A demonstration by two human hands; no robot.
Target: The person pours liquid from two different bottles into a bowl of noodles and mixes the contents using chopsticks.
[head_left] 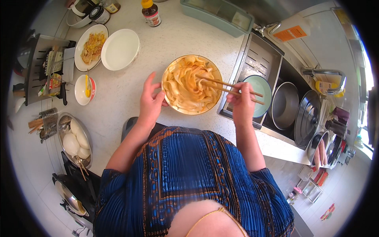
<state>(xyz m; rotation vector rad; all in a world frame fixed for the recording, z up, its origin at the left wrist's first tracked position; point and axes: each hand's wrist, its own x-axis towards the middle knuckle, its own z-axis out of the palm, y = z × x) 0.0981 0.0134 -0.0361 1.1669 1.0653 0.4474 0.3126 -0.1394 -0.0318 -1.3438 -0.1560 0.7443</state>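
A bowl (218, 75) of wide, sauce-coated noodles (185, 89) stands on the counter in front of me. My left hand (151, 98) grips the bowl's left rim, the thumb against its side and some fingers hidden beneath or behind it. From the right, my right hand (242, 103) is closed around a pair of wooden chopsticks (225, 83). Their tips reach into the middle of the noodles, and their back ends stick out to the right past my hand.
An empty white bowl (120, 49) and a plate of browned food (91, 48) sit at the back left, near a small bowl with a yellow spoon (87, 89). A sauce bottle (151, 14) stands behind. Right lies the sink (258, 49) with a pale green bowl (258, 93) and dark pans (286, 106).
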